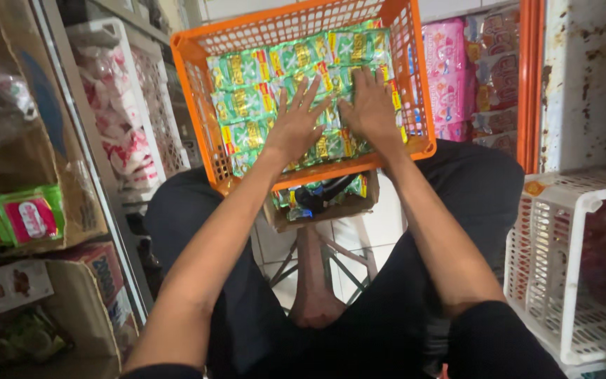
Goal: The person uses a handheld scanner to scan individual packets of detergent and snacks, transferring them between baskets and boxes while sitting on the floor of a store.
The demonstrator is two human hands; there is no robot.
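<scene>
An orange plastic crate [198, 91] rests on my knees, filled with rows of green snack packets [247, 70]. My left hand [296, 123] lies flat on the packets near the crate's front, fingers spread. Beside it, my right hand [369, 105] presses palm-down on the packets too, fingers together and pointing away. Neither hand grips anything. Both forearms reach forward from the bottom of the view.
A small cardboard box [331, 207] sits under the crate's front edge. White crates stand at the left [131, 105] and right [562, 281]. Pink packets [450, 77] are stacked behind. Shelves at left hold green and pink packets [26, 217]. A bare foot [313, 295] rests on the tiled floor.
</scene>
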